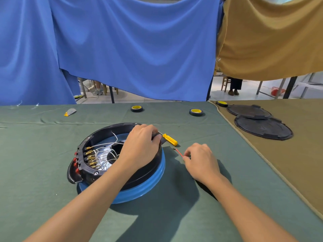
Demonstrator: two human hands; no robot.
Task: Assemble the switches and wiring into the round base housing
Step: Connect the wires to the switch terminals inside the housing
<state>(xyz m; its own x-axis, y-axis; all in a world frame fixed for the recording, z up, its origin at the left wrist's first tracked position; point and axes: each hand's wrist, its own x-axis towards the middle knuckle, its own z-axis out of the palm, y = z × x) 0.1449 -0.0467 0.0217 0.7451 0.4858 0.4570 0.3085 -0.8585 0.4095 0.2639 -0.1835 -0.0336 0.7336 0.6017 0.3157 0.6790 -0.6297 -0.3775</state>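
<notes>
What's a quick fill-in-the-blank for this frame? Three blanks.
The right hand pinches a ___ wire.
The left hand grips the housing rim, beside a ___ screwdriver.
___ black lids lie on the tan cloth.
Missing: red; yellow; two.

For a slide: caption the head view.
Left hand grips rim of round black housing; right hand pinches thin red wire.
</notes>
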